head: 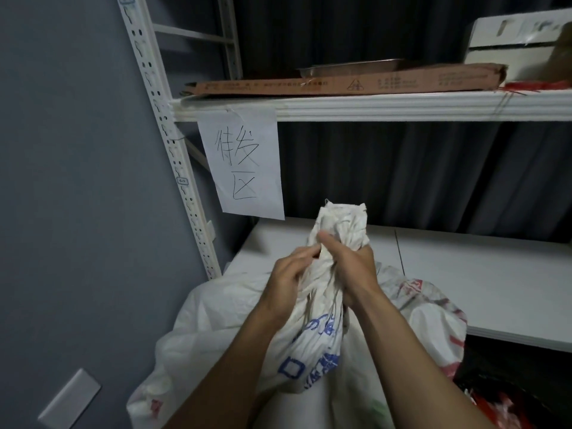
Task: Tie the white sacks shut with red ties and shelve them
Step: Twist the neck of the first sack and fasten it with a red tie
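A white woven sack with blue print (312, 354) stands in front of me, its mouth gathered into a bunched neck (342, 221). My right hand (353, 267) is closed around that neck from the right, thumb across the front. My left hand (292, 274) pinches the neck from the left, fingers curled on the fabric. No red tie shows on the neck. A bundle of red ties (538, 86) lies on the upper shelf at the right. Other white sacks lie behind it, one at the left (216, 308) and one with red print (433, 311) at the right.
A white metal rack: an upper shelf (371, 106) carrying a flat cardboard box (340, 83) and a white box (510, 41), and a lower white shelf (479, 274). A handwritten paper sign (244, 162) hangs from the upper shelf. Grey wall at left, dark curtain behind.
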